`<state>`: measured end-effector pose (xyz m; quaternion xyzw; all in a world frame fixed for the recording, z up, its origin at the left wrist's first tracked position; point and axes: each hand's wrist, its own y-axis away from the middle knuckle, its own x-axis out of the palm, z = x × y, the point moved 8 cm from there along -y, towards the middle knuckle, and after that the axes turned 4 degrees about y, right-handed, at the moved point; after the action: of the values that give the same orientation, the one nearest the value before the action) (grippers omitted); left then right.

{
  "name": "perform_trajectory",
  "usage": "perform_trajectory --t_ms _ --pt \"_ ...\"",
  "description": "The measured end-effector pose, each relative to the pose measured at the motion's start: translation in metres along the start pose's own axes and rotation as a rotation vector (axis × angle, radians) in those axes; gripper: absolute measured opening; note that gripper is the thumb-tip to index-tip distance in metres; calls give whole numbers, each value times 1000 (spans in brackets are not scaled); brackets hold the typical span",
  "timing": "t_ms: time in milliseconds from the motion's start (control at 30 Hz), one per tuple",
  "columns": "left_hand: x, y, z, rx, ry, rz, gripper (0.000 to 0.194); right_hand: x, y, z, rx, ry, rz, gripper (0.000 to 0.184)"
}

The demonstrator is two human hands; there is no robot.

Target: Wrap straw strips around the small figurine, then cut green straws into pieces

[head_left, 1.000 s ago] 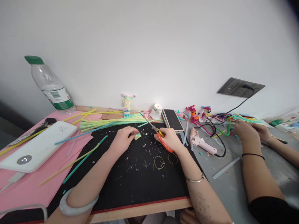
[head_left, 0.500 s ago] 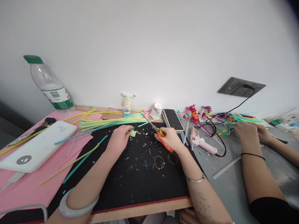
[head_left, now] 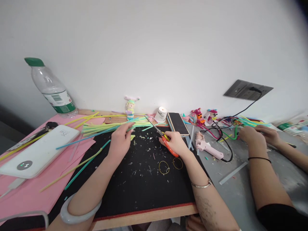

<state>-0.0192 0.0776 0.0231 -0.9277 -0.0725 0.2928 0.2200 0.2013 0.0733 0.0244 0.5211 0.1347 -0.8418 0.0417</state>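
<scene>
Fingers first: on the left hand (head_left: 120, 139) they're bent in near the thumb, with a small yellow-green fuzzy piece (head_left: 132, 137) right by the thumb over the black mat (head_left: 134, 189). Can't tell if it's actually pinched. The right hand (head_left: 175, 143) is wrapped around scissors (head_left: 170, 147) with orange and yellow handles, blades pointing up and left toward the wall.

Readable stuff: the white power bank (head_left: 40, 152) says 35W upside down, and its round display is lit, but I can only half make out a 5. The green-capped bottle (head_left: 51, 86) has a green and white label with a barcode, print too small to read.

It's clear plastic, can't tell how full. The paper cup (head_left: 161, 114) is upside down by the phone (head_left: 178, 124), so whatever's under it is hidden.

The mat has a red edge and scraps all over, plus two thin yellow rings (head_left: 164, 167). Pink paper (head_left: 81, 144) covers the left of the desk (head_left: 144, 219), fuzzy stems (head_left: 115, 126) lie along the back, and a pink glue gun (head_left: 208, 149) sits on the grey right side beside a co-worker's hands (head_left: 252, 136). White wall (head_left: 149, 48), grey socket (head_left: 247, 89) with a black plug.
</scene>
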Motion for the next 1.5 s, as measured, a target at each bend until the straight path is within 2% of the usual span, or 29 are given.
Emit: perform_trajectory --t_ms 100,133,200,300,367,433,533,600,767,867,1033,1200,1400,1500 --pt "27 5 2 -50 168 223 29 0 0 0 4 6 0 36" --pt "32 7 3 -65 167 257 29 0 0 -1 5 7 1 37" --pt "30 6 9 -105 86 240 28 0 0 -1 8 7 3 36" --pt "12 2 17 -153 -78 106 26 -1 0 -1 16 14 0 34" --pt "5 -1 15 -145 -109 71 24 -1 0 0 16 18 -3 34" --pt "10 -1 10 -107 -72 134 20 -2 0 0 16 17 -5 35" --pt "30 6 -6 -8 11 323 18 -2 -1 -1 22 14 -8 35" --pt "37 9 -14 48 24 375 22 -2 -1 -2 23 14 -12 35" --pt "34 2 -7 33 -48 229 27 -1 -1 -4 18 15 -20 37" --pt "39 -8 -1 46 -114 196 25 -2 -2 -5 27 20 -29 38" --pt "60 -22 1 43 -170 232 23 -4 -1 -6 40 41 -45 40" --pt "74 -32 5 7 -197 262 12 -4 -1 -4 32 68 -52 38" --pt "75 -34 11 -53 -110 362 9 -2 -1 -5 24 61 -48 39" --pt "64 -30 9 -68 -26 354 9 -2 -1 -5 27 64 -46 39"
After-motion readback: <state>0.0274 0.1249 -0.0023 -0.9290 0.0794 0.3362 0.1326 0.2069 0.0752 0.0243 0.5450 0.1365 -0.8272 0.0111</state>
